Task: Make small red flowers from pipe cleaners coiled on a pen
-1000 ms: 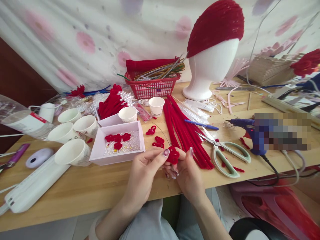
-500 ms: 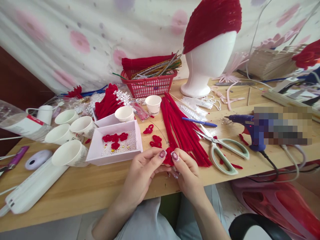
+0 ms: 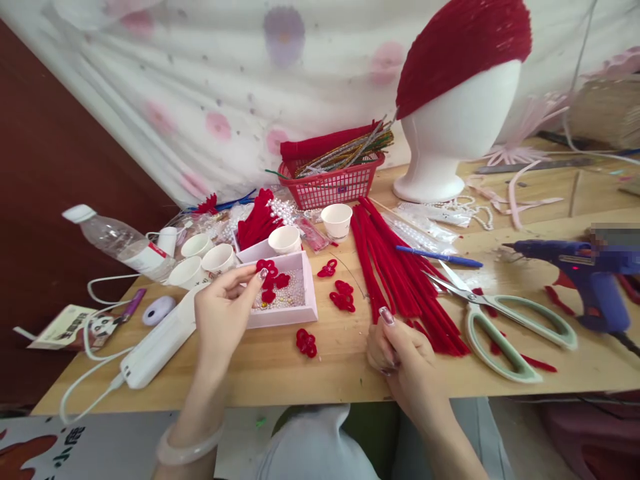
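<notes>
My left hand [image 3: 223,303] reaches to the left side of a white box [image 3: 311,303] and pinches a red fuzzy flower [image 3: 267,268] between thumb and fingers. Inside the box lie small pearl beads [image 3: 296,291] and other red flower pieces [image 3: 281,280]. My right hand [image 3: 403,347] is curled closed above the table's front edge; nothing shows protruding from it. Just beyond it spread red pipe cleaners [image 3: 395,280]. Between the hands, a red flower [image 3: 306,343] rests on the wood, with more red looped pieces [image 3: 342,297] behind it.
Scissors [image 3: 505,313] lie open to the right, near a blue glue gun [image 3: 575,260] and a blue pen [image 3: 440,257]. Paper cups [image 3: 336,221], a power strip [image 3: 160,350] and a plastic bottle [image 3: 120,237] stand left and behind. At the back are a red basket [image 3: 333,187] and a foam head [image 3: 460,133].
My hands have parted. The red flower they held together appears to lie on the table now. My left hand has moved left to the box and taken a red flower; the view has shifted left.
</notes>
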Tool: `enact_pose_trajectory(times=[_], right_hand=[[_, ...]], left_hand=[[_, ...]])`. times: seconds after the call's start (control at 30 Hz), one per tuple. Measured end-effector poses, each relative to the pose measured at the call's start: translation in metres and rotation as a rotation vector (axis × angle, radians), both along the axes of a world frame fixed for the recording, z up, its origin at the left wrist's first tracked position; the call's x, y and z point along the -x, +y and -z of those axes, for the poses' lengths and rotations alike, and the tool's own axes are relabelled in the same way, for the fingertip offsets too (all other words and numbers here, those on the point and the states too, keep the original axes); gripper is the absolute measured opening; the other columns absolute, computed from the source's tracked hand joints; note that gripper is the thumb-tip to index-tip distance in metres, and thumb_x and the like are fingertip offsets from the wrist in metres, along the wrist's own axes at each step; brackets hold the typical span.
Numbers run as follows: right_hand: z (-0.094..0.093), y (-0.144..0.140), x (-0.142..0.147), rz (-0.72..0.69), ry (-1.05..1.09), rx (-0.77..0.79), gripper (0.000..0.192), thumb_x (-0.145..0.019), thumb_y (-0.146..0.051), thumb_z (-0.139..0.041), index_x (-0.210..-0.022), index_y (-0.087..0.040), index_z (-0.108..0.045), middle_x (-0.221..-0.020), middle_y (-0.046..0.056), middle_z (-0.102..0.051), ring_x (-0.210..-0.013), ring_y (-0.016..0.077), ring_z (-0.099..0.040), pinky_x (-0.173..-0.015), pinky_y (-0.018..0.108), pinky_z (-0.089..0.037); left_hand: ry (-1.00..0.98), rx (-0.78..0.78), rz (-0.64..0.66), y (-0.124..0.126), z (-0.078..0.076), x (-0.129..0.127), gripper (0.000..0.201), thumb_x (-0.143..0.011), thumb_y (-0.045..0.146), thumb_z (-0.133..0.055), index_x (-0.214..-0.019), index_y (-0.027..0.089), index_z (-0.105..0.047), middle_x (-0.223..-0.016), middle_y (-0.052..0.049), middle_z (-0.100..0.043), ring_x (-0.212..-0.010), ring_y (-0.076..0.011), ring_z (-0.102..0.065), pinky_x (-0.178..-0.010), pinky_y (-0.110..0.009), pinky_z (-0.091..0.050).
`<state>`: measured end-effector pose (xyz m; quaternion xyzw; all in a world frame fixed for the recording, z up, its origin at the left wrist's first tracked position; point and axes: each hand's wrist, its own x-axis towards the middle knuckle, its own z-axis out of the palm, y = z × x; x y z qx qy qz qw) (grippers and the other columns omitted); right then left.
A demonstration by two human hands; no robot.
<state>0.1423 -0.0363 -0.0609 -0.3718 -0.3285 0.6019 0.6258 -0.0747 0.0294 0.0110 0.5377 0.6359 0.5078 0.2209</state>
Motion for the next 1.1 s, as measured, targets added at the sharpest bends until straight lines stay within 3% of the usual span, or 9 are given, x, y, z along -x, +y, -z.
enact_pose_trajectory(times=[0.07,0.2,0.43,0.53,0.63,0.73,0.83,0.9,1.1], right_hand=[[-0.001,0.0,0.0,0.006,0.024,0.005,0.057,-0.087,-0.056,-0.064,-0.048,-0.022,-0.039,-0.046,-0.008,-0.027,-0.043,0.0087,-0.019,-0.042,0.027,-0.017],[-0.002,0.001,0.0,-0.003,0.051,0.003,0.058,-0.085,-0.06,-0.064,-0.048,-0.022,-0.039,-0.045,-0.008,-0.028,-0.042,0.0082,-0.02,-0.042,0.027,-0.017],[0.003,-0.002,0.002,-0.031,-0.08,-0.028,0.062,-0.087,-0.067,-0.057,-0.049,-0.022,-0.038,-0.046,-0.007,-0.029,-0.043,0.0087,-0.022,-0.043,0.027,-0.016],[0.001,-0.002,0.003,-0.047,-0.14,-0.038,0.063,-0.087,-0.069,-0.054,-0.05,-0.022,-0.037,-0.046,-0.007,-0.029,-0.044,0.0089,-0.022,-0.044,0.027,-0.016],[-0.003,-0.002,0.004,-0.037,-0.195,-0.057,0.063,-0.087,-0.07,-0.053,-0.05,-0.023,-0.035,-0.047,-0.006,-0.03,-0.045,0.0094,-0.024,-0.045,0.027,-0.017],[-0.006,-0.002,0.004,-0.016,-0.231,-0.078,0.061,-0.089,-0.068,-0.05,-0.05,-0.023,-0.034,-0.047,-0.007,-0.03,-0.046,0.0097,-0.026,-0.047,0.027,-0.019],[-0.006,-0.001,0.003,-0.006,-0.234,-0.098,0.059,-0.091,-0.064,-0.047,-0.05,-0.023,-0.035,-0.048,-0.007,-0.03,-0.048,0.01,-0.027,-0.049,0.027,-0.021],[-0.005,0.0,0.003,-0.01,-0.256,-0.118,0.058,-0.092,-0.062,-0.045,-0.051,-0.023,-0.035,-0.049,-0.006,-0.03,-0.049,0.0102,-0.027,-0.05,0.026,-0.022],[-0.007,-0.002,0.006,-0.038,-0.313,-0.21,0.057,-0.094,-0.06,-0.043,-0.052,-0.023,-0.034,-0.05,-0.006,-0.031,-0.049,0.0103,-0.029,-0.05,0.026,-0.024]], left_hand=[[0.141,0.009,-0.033,0.006,0.003,0.004,0.027,-0.079,0.031,-0.07,-0.101,0.018,-0.075,-0.09,-0.006,-0.076,-0.063,-0.0166,-0.064,-0.06,-0.029,-0.052],[0.437,-0.19,-0.009,0.005,0.006,-0.005,0.024,-0.083,0.027,-0.064,-0.104,0.021,-0.075,-0.117,-0.009,-0.07,-0.096,-0.0242,-0.067,-0.087,-0.037,-0.052],[0.571,-0.225,0.509,0.009,-0.012,-0.071,0.025,-0.091,0.027,-0.056,-0.078,0.022,-0.077,-0.093,-0.008,-0.076,-0.095,-0.027,-0.064,-0.09,-0.04,-0.046],[0.839,-0.09,0.631,0.033,-0.024,-0.107,0.042,-0.096,0.036,-0.048,-0.066,0.02,-0.074,-0.081,-0.012,-0.074,-0.086,-0.0292,-0.064,-0.086,-0.043,-0.045],[0.902,0.203,0.662,0.064,-0.026,-0.137,0.029,-0.093,0.033,-0.052,-0.09,0.018,-0.076,-0.097,-0.012,-0.075,-0.095,-0.0299,-0.067,-0.085,-0.04,-0.047],[0.935,0.398,0.703,0.088,-0.019,-0.158,0.022,-0.088,0.029,-0.065,-0.085,0.01,-0.074,-0.092,-0.014,-0.073,-0.092,-0.031,-0.068,-0.083,-0.041,-0.051],[0.903,0.583,0.727,0.101,-0.012,-0.167,0.032,-0.094,0.034,-0.063,-0.12,0.015,-0.063,-0.121,-0.01,-0.064,-0.104,-0.0247,-0.065,-0.087,-0.044,-0.056],[0.835,0.681,0.736,0.104,-0.012,-0.169,0.036,-0.095,0.034,-0.062,-0.126,0.017,-0.058,-0.127,-0.01,-0.061,-0.106,-0.0241,-0.064,-0.088,-0.045,-0.057],[0.608,0.66,0.698,0.096,-0.029,-0.163,0.036,-0.095,0.034,-0.061,-0.127,0.016,-0.058,-0.127,-0.011,-0.062,-0.106,-0.0244,-0.064,-0.088,-0.046,-0.056]])
